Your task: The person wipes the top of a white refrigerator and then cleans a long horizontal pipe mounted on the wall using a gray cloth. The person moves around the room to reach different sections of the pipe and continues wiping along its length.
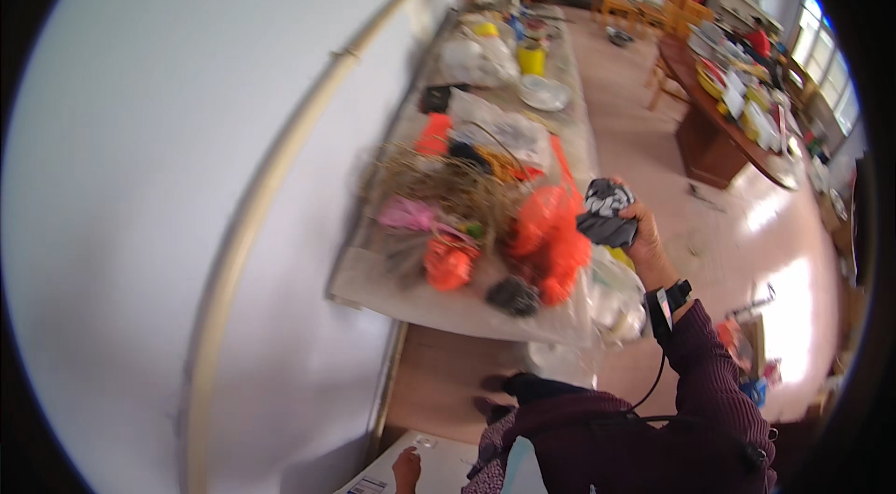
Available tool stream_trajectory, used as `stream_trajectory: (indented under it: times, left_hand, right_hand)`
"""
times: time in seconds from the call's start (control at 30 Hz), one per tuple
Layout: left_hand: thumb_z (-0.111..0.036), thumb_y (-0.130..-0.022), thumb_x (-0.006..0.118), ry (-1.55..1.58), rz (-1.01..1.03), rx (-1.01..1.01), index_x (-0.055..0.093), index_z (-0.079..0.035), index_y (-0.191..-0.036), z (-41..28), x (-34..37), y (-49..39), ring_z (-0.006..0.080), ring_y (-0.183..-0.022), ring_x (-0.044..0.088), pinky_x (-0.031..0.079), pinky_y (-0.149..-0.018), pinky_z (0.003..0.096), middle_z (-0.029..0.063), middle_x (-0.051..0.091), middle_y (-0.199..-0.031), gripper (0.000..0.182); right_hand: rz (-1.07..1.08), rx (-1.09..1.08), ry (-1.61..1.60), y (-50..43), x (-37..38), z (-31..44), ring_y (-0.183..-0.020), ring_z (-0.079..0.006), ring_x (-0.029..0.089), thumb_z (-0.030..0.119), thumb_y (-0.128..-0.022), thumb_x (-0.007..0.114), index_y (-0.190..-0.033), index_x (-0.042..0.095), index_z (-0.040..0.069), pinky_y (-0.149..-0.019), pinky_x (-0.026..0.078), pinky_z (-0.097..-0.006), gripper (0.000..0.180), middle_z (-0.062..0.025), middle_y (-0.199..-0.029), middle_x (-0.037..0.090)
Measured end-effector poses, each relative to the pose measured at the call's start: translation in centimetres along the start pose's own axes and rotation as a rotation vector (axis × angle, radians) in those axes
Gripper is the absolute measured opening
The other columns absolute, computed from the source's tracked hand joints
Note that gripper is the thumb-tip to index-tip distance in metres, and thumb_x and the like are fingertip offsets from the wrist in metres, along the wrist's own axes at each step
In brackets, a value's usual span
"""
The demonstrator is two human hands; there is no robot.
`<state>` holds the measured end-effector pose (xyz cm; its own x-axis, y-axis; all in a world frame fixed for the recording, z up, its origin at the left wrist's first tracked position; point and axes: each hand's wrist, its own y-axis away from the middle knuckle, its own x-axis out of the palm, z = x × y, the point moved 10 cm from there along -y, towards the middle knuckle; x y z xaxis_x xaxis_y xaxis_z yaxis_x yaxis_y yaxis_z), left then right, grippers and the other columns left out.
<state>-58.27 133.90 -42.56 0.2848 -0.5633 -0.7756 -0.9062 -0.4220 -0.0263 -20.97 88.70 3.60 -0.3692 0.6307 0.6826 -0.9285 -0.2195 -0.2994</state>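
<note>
My right hand (642, 231) grips a bunched dark grey cloth (607, 231) with a black-and-white patterned part. It is held up by the right edge of a long covered table (434, 315). Just left of the cloth, red plastic bags (549, 242) lie on that table. Below my right forearm, a clear plastic bag (616, 294) hangs at the table's side. At the bottom edge my left hand (406, 469) is over or on a white flat surface (448, 455); its fingers are too small to read clearly.
Dried stalks (441, 186), a pink bag (409, 215) and a black bundle (514, 296) crowd the near table end. Farther back are a yellow container (532, 60) and a plate (544, 94). A pipe (280, 137) runs along the left wall. A person (758, 43) is by a cluttered desk (707, 151).
</note>
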Motion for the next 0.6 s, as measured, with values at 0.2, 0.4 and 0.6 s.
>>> stream_trajectory:
  times: [0.2, 0.4, 0.6]
  left_hand:
    - [-0.02, -0.081, 0.056, 0.006, 0.182, -0.025, 0.063, -0.01, -0.099, 1.1, 2.9, 1.1, 0.0346, -0.079, 0.062, 0.05, -0.071, 0.0422, 0.016, 0.065, -0.083, 0.021]
    - [-0.02, -0.08, 0.056, 0.005, 0.215, -0.102, 0.064, -0.01, -0.098, 2.1, 3.5, 2.3, 0.0337, -0.073, 0.062, 0.05, -0.068, 0.0402, 0.0163, 0.065, -0.078, 0.021]
    - [-0.02, -0.082, 0.055, 0.064, 0.345, -0.293, 0.063, -0.011, -0.1, 1.7, 6.7, 2.8, 0.0318, -0.076, 0.063, 0.05, -0.07, 0.0389, 0.0156, 0.065, -0.082, 0.022]
  right_hand:
    - [-0.522, -0.14, -0.028, 10.0, -19.8, 5.4, -0.1, -0.0326, 0.057, -0.001, -0.069, 0.051, -0.118, 0.046, 0.005, -0.092, 0.046, -0.0448, 0.05, -0.0162, -0.11, 0.057]
    - [-0.676, -0.058, 0.018, 14.1, -30.8, 4.6, -0.093, -0.0322, 0.061, 0.008, -0.072, 0.052, -0.102, 0.055, 0.0, -0.087, 0.049, -0.0433, 0.031, -0.0162, -0.1, 0.062]
    - [-0.733, -0.076, 0.035, 17.8, -34.2, 7.3, -0.085, -0.0286, 0.062, 0.001, -0.07, 0.054, -0.095, 0.057, -0.001, -0.081, 0.051, -0.0374, 0.026, -0.0141, -0.091, 0.063]
